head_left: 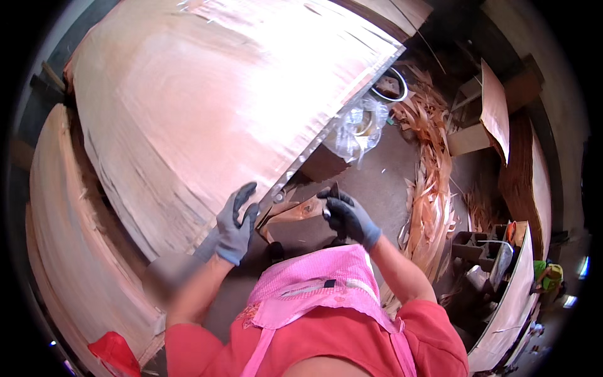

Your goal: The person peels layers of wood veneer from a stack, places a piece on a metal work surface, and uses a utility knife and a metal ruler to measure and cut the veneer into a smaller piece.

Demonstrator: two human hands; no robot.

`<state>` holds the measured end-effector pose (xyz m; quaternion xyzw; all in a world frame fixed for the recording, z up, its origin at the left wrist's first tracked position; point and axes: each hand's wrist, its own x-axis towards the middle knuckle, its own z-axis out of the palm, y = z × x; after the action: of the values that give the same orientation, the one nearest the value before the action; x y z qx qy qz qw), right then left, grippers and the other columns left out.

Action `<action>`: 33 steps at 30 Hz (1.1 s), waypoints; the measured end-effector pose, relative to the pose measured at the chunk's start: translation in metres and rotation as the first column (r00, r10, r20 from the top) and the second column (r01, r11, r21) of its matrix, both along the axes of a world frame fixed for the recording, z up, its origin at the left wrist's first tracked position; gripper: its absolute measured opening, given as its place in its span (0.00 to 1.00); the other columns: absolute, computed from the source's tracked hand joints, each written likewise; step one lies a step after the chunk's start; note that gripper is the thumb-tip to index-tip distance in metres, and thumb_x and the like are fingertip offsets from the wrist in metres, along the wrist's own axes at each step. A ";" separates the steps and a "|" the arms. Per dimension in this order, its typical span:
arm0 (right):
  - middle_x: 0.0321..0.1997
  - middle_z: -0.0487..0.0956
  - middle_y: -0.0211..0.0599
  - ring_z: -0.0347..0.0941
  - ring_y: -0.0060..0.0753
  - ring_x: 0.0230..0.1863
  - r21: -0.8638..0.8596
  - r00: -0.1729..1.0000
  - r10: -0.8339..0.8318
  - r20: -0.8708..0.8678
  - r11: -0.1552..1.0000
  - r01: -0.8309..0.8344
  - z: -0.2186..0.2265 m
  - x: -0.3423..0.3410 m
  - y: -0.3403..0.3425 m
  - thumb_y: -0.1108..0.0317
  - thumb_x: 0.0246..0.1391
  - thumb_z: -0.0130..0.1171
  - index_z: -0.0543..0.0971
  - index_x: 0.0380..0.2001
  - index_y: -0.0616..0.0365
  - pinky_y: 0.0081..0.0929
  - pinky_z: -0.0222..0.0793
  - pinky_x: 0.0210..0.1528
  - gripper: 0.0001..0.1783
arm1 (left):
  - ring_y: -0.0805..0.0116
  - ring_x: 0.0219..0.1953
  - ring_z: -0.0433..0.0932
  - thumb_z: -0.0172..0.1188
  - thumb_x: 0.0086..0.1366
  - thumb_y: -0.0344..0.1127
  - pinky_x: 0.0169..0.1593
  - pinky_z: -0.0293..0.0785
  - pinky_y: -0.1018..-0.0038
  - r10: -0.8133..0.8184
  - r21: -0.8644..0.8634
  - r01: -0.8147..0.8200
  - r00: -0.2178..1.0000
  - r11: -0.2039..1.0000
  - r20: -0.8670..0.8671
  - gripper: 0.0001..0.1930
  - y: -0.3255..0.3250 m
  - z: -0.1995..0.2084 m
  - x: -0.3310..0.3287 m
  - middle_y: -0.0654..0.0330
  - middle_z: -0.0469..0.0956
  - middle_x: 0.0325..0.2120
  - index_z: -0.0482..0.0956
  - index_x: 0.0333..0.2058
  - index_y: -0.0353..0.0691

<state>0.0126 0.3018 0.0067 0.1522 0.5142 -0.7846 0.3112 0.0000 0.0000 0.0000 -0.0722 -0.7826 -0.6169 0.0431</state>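
A large pale wood veneer sheet (188, 113) covers the table in front of me, with a metal strip (308, 151) along its right edge. My left hand (236, 225), in a grey glove with dark fingers, is beside the table's near corner. Its thumb and fingers are apart, with nothing held. My right hand (352, 220), gloved alike, is off the table to the right, its fingers curled closed. A narrow dark piece (335, 190) sticks up from it, too small to name. Near the corner shows a small round metal part (278, 197).
A clear plastic bag (358, 135) hangs by the table edge near a white-rimmed bucket (392, 85). Veneer scraps (430, 207) heap on the floor at right. Stacked veneer (69, 232) stands at left, with a red cloth item (116, 353). Another person (551, 276) is at far right.
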 end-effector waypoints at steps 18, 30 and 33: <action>0.27 0.78 0.27 0.71 0.14 0.24 0.422 0.998 0.055 -0.041 0.906 -0.032 -0.063 -0.001 0.343 0.70 0.63 0.55 0.75 0.56 0.60 0.13 0.61 0.23 0.19 | 0.50 0.73 0.46 0.60 0.61 0.50 0.72 0.38 0.49 -0.421 -0.969 0.010 0.902 0.247 -0.098 0.42 0.264 -0.038 -0.273 0.55 0.49 0.72 0.53 0.70 0.46; 0.32 0.83 0.40 0.78 0.25 0.25 0.635 0.888 0.333 -0.318 0.770 -0.061 -0.045 -0.164 0.391 0.74 0.57 0.56 0.72 0.61 0.47 0.25 0.75 0.31 0.27 | 0.43 0.73 0.41 0.60 0.57 0.56 0.70 0.30 0.38 -0.426 -0.994 0.089 0.903 0.062 0.054 0.48 0.265 -0.044 -0.282 0.48 0.44 0.72 0.50 0.70 0.38; 0.31 0.82 0.45 0.77 0.33 0.26 0.757 0.839 0.430 -0.333 0.653 -0.034 -0.042 -0.170 0.401 0.69 0.55 0.59 0.73 0.59 0.50 0.31 0.74 0.34 0.26 | 0.43 0.74 0.40 0.60 0.56 0.56 0.70 0.28 0.37 -0.420 -0.993 0.110 0.904 0.050 0.079 0.51 0.260 -0.042 -0.279 0.47 0.42 0.72 0.48 0.70 0.36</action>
<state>-0.1570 0.7026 -0.0350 -0.0090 0.8573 -0.4794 0.1873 -0.2791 0.2600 -0.0422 -0.2975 -0.9506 0.0788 -0.0403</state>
